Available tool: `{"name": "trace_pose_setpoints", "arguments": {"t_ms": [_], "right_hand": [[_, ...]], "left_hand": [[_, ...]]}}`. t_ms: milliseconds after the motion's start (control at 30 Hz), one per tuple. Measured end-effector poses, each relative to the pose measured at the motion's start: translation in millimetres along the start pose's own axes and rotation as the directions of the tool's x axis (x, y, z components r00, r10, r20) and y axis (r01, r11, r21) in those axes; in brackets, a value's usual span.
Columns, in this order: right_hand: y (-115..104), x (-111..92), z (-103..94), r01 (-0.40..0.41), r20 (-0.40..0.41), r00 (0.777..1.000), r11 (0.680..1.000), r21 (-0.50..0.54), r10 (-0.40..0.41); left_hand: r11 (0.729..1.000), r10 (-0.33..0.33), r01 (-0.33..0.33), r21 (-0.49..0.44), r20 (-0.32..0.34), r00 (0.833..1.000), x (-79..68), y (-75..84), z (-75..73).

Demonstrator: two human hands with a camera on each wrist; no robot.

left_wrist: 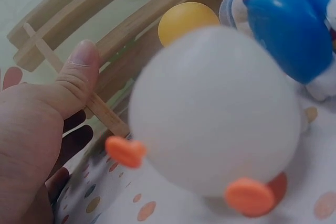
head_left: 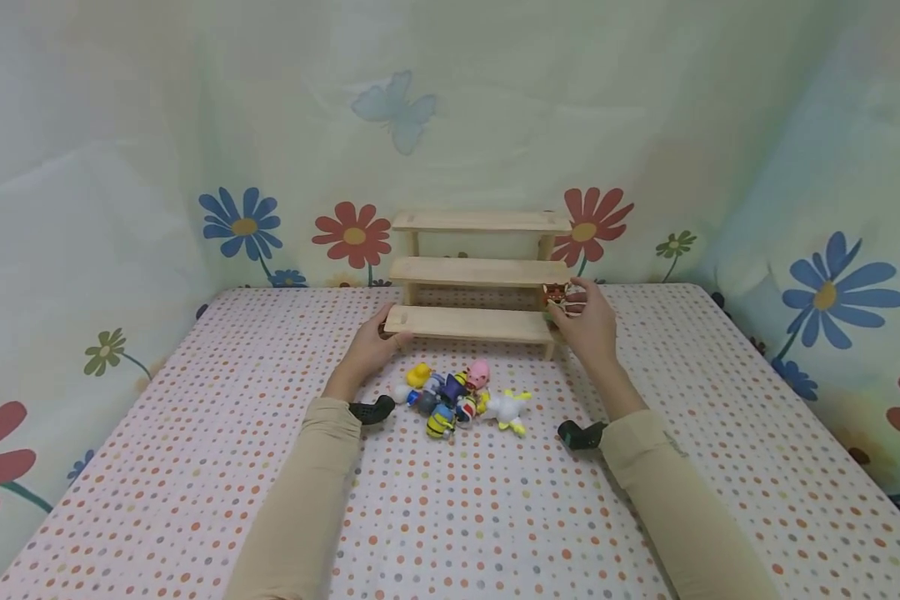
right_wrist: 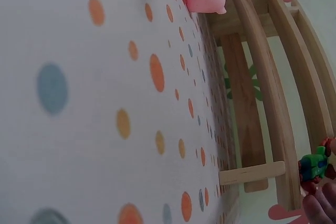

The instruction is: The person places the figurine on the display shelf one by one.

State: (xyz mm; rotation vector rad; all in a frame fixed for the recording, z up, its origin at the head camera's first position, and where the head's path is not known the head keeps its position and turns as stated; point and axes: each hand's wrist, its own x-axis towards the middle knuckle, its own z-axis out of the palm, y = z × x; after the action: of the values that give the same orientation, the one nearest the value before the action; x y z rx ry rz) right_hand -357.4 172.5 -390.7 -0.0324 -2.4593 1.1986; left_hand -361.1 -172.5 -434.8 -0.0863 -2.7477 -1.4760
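Observation:
A three-tier wooden display shelf [head_left: 472, 323] stands at the back of the table. My left hand [head_left: 369, 346] holds the left end of its lowest board, thumb at the front; the other fingers are partly hidden. At the opposite end, my right hand [head_left: 591, 321] pinches a small toy figurine [head_left: 554, 293] with a reddish-brown head. The right wrist view shows the figurine's green and blue body [right_wrist: 314, 165] low by the right end of the lowest board; whether it touches the board I cannot tell.
In front of the shelf lies a pile of small toys: a yellow duck [head_left: 418, 374], a pink figure [head_left: 478, 372], a striped yellow figure [head_left: 440, 422] and a white figure with yellow limbs [head_left: 507, 407]. A white round toy with orange feet [left_wrist: 215, 108] lies near my left wrist.

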Motion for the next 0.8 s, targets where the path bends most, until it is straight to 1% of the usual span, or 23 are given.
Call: {"name": "trace_pose_setpoints", "arguments": {"t_ms": [67,233,367,433,567,667,733,800], "right_hand": [[-4,0,-0.3,0.009,-0.013,1.0,1.0,0.004,-0.009],[-9,-2,-3.6,-0.001,-0.049,0.999,1.0,-0.006,0.001],[-10,-2,-5.3,0.007,-0.066,0.998,1.0,-0.003,-0.007],[-10,-2,-5.3,0.003,-0.087,0.996,1.0,0.006,-0.002],[-15,1,-3.2,-0.001,-0.139,0.99,1.0,-0.011,-0.001],[-23,3,-1.8,0.029,-0.171,0.985,1.0,-0.01,-0.03],[-31,3,-0.7,0.056,-0.173,0.984,0.998,0.015,-0.052],[-39,3,1.2,0.093,-0.157,0.984,0.995,0.041,-0.086]], "left_hand": [[1.0,-0.006,0.006,0.003,-0.007,1.0,-1.6,0.0,-1.2],[1.0,0.004,-0.004,-0.002,0.008,1.0,-1.1,-0.5,-1.4],[1.0,0.005,-0.005,-0.008,-0.004,1.0,-1.0,-1.3,-0.7],[1.0,0.008,-0.008,-0.007,-0.001,1.0,-0.2,-1.9,0.0],[1.0,0.019,-0.019,0.006,0.009,1.0,1.2,-2.5,0.5],[1.0,0.02,-0.02,0.007,0.007,1.0,2.6,-2.8,0.3],[1.0,0.013,-0.013,0.001,0.005,1.0,2.7,-2.5,-0.7],[1.0,0.004,-0.004,-0.003,0.003,1.0,2.9,-2.3,-2.3]]}}
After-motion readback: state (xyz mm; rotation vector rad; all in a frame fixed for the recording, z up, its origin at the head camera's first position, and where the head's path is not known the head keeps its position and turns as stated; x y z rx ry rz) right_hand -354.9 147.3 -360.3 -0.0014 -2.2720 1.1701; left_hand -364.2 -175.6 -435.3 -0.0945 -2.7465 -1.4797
